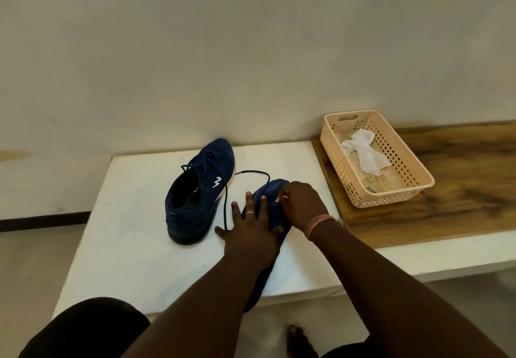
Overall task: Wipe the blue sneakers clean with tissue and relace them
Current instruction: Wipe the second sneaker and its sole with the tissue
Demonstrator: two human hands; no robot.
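Two dark blue sneakers lie on a white table (134, 218). The left sneaker (199, 190) stands upright with a white logo on its side and laces in its front eyelets. The right sneaker (275, 187) lies under both hands, its heel over the table's near edge. My left hand (251, 229) presses flat on it with fingers spread. My right hand (303, 204) pinches at the sneaker's top near the toe, apparently on the blue lace (252, 172), which loops across the table between the two sneakers. White tissue (363, 151) lies in a beige basket (391, 200).
The perforated plastic basket stands on a wooden bench top (460, 190) right of the table, against the plain wall. My knee (89, 327) is at the lower left and a bare foot (298, 341) on the floor below the table edge.
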